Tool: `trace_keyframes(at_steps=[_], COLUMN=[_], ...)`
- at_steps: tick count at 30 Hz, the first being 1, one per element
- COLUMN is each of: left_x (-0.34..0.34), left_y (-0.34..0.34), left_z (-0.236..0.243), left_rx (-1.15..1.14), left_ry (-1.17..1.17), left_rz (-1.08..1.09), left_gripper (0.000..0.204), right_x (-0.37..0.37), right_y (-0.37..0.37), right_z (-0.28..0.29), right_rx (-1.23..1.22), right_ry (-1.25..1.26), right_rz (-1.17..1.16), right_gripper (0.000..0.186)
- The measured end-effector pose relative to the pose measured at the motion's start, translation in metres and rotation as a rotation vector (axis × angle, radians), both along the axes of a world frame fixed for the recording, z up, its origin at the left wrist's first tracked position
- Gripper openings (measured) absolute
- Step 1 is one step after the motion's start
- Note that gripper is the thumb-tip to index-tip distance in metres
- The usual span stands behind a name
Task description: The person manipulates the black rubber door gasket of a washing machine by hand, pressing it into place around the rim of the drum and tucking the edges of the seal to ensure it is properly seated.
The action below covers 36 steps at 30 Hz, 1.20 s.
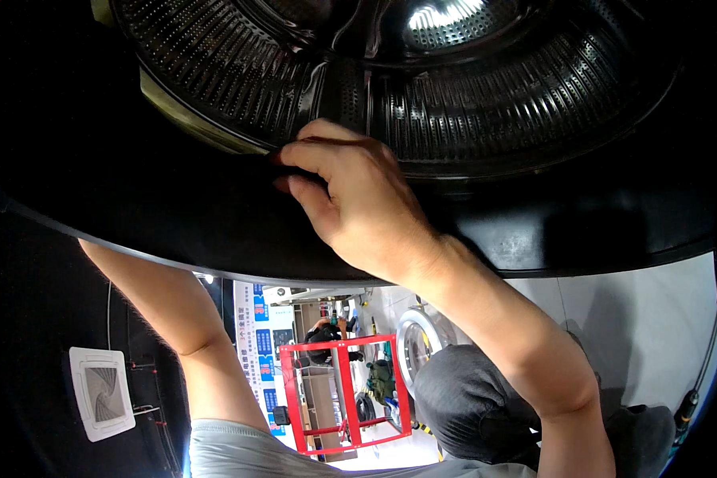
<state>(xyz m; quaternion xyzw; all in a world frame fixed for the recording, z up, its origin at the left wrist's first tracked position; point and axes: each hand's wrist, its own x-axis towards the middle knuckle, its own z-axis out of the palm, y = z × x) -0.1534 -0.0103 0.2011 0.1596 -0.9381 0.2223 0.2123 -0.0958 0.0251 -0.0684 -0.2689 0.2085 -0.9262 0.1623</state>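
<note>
A ribbed, perforated metal washing machine drum (494, 119) fills the upper part of the head view. Around its near side runs a wide black rim (502, 227), and a pale yellowish strip (187, 115) shows along the drum's left edge. My right hand (358, 191) reaches up over the black rim to the drum's lower edge. Its fingers are bent, and thumb and forefinger close on dark material at that edge; shadow hides exactly what is pinched. My left forearm (155, 295) passes behind the black rim at the left, which hides the hand.
Beyond the rim are a red metal frame (352, 398), a pale ring (405, 350) and a pale floor (653, 319). Dark grey cloth (470, 406) bulges beside my right forearm. A white square fixture (103, 390) shows at left. Another person (324, 334) is in the background.
</note>
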Motion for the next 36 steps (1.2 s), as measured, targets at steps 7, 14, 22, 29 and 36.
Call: trace_keyframes(at_steps=[7, 14, 22, 29, 36], left_x=[-0.001, -0.003, -0.001, -0.006, 0.061], left_y=[-0.006, -0.008, -0.003, 0.010, -0.002], left_z=[-0.005, -0.005, -0.002, 0.009, 0.015], left_rx=[0.014, 0.023, 0.015, -0.012, -0.202], left_ry=[0.003, 0.009, -0.006, -0.028, -0.125], left_rz=[0.009, 0.007, 0.015, -0.020, 0.091], left_gripper=[0.038, 0.038, 0.038, 0.038, 0.037], right_x=[-0.012, 0.011, -0.008, -0.008, -0.039], right_y=[-0.002, -0.004, 0.013, 0.012, 0.029], right_z=[0.001, 0.013, 0.015, 0.026, 0.047], right_rx=[0.076, 0.147, 0.157, 0.250, 0.216], right_ry=[0.122, -0.064, 0.168, 0.174, 0.096], right_rz=[0.023, -0.021, 0.053, -0.180, 0.262], right_gripper=[0.016, 0.022, 0.030, 0.014, 0.010])
